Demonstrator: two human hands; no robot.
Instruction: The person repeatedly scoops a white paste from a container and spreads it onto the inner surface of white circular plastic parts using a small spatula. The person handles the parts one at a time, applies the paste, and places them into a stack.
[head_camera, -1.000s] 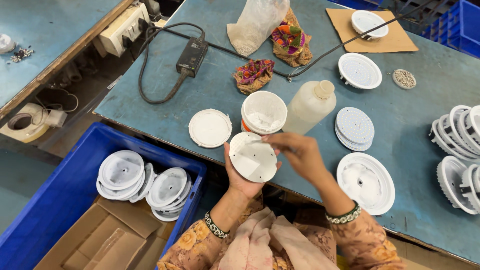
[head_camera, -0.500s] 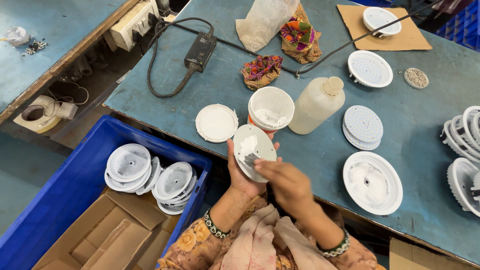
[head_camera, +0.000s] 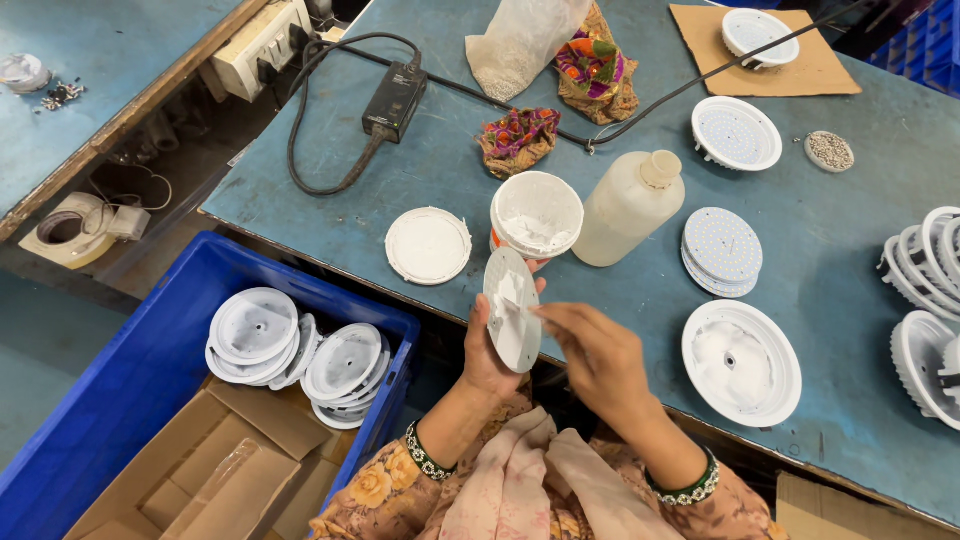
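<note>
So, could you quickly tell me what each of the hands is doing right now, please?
Left hand: closed on a white round disc, held upright on edge.
Right hand: fingertips touching the disc's face; holding nothing visible.

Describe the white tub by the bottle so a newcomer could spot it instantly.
On the blue-green table, look just beyond the raised left hand. The white tub stands upright there, between a flat white lid and a tilted plastic bottle. Unlike the flat discs around, it is deep, open-topped, smeared with white paste.
</note>
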